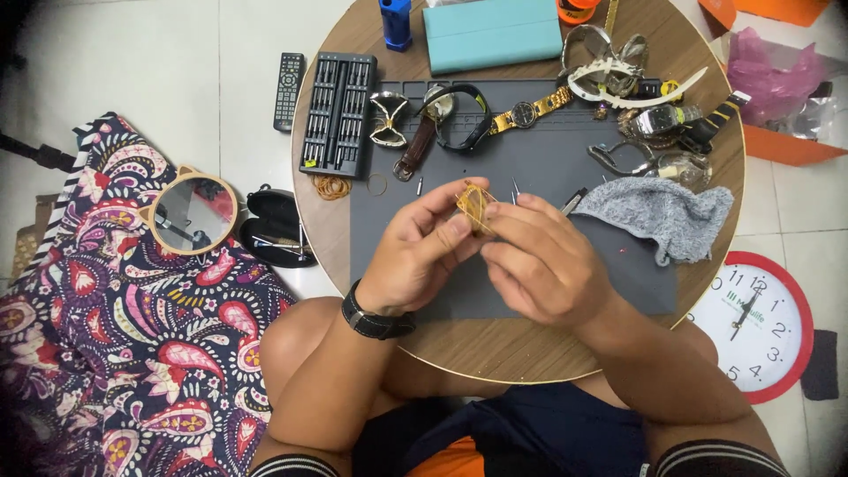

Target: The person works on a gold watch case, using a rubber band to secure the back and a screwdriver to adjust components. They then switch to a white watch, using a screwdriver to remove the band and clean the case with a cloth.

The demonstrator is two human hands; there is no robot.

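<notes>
Left hand (422, 250): mine, fingers pinched on the gold watch (475, 206).
Right hand (539, 261): mine, closed on the same watch from the other side.
Gold watch: held above the mat (530, 168), mid-table (495, 349).
Cloth (662, 216): grey, right edge of mat.
Screwdriver set (337, 113): table's left edge.
Watches (459, 119): along mat's far edge.

Both forearms are reaching forward from the bent knees and converging over the middle. The left hand (415, 256), a dark band around its wrist, is curling with thumb and fingers pointing toward the pinch. The right hand (539, 261) is arching opposite, its fingertips (495, 221) meeting the left's at one shared grip.
</notes>
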